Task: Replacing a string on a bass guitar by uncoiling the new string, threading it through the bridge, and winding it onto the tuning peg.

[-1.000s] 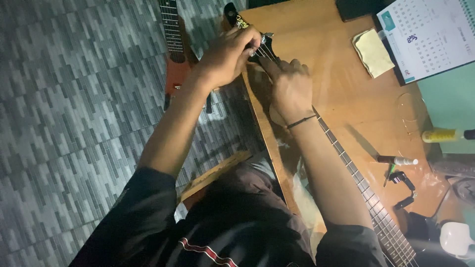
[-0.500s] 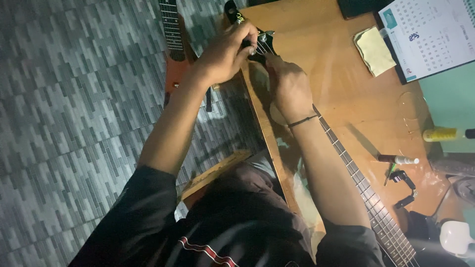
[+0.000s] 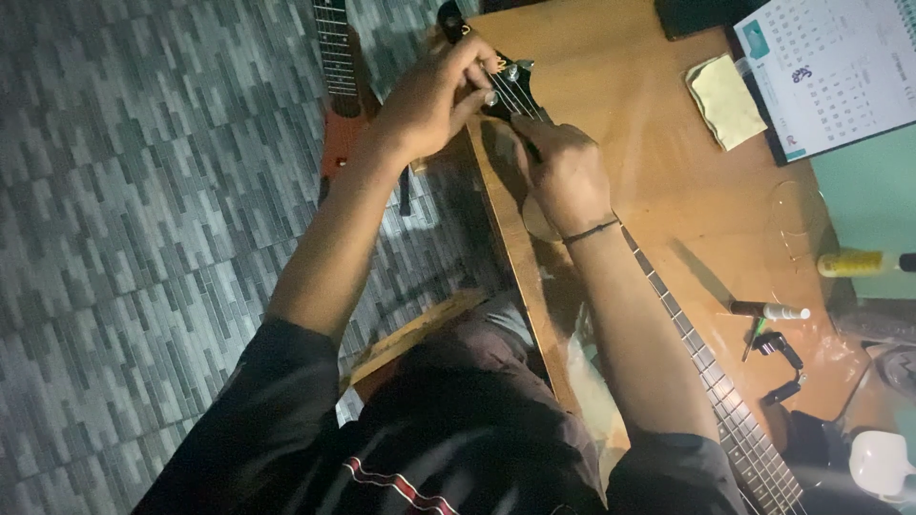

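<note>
Broadly, a wooden worktop (image 3: pixel 668 191) is stretching out to the right of both hands, its near edge running just beneath them, while a grey patterned floor (image 3: pixel 143 238) is spreading away to their left. Lying across that worktop is a stringed instrument whose neck (image 3: pixel 706 372) is running diagonally, its long axis going from the lower right, beside the person's right forearm, up to the dark headstock (image 3: pixel 510 91) right at the hands. A second instrument with an orange-red body (image 3: pixel 336 105) is lying on the floor just left of the left hand. The left hand (image 3: pixel 429 100) is curling over the headstock from the left, fingers pinching at a silver tuning peg there, and it is the nearer of the two to the pegs. The right hand (image 3: pixel 563 176), wearing a thin dark wristband, is pressing down closed on the strings just below the headstock; whether it is gripping a tool I cannot tell. Farther right of the hands, a calendar (image 3: pixel 830 72), a yellow cloth (image 3: pixel 727 100) and a small white-tipped tube (image 3: pixel 771 311) are lying well apart from them.
</note>
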